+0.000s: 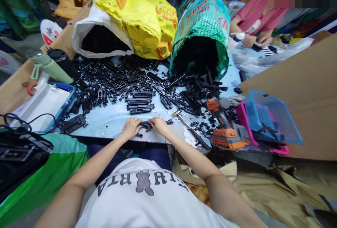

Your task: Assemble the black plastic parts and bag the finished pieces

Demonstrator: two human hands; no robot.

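Near the front edge of the table, a long black plastic part (144, 124) lies between my two hands. My left hand (131, 128) has its fingers closed on the left end of it. Toward its right end, my right hand (159, 125) grips it, and a thin black tip sticks out past the fingers. A small black piece (139, 135) sits just below my left hand. Beyond my hands, several similar long black parts (140, 101) are lined up in a stack. To the right of my right hand lies a hammer (191, 128) with a black handle.
An orange cordless drill (223, 126) stands at the right, beside blue and pink baskets (273, 115). Loose black parts (105, 84) spread across the back, before a white sack (79, 38) and a green sack (173, 57). Bottles (50, 67) stand left. A co-worker (254, 17) sits at far right.
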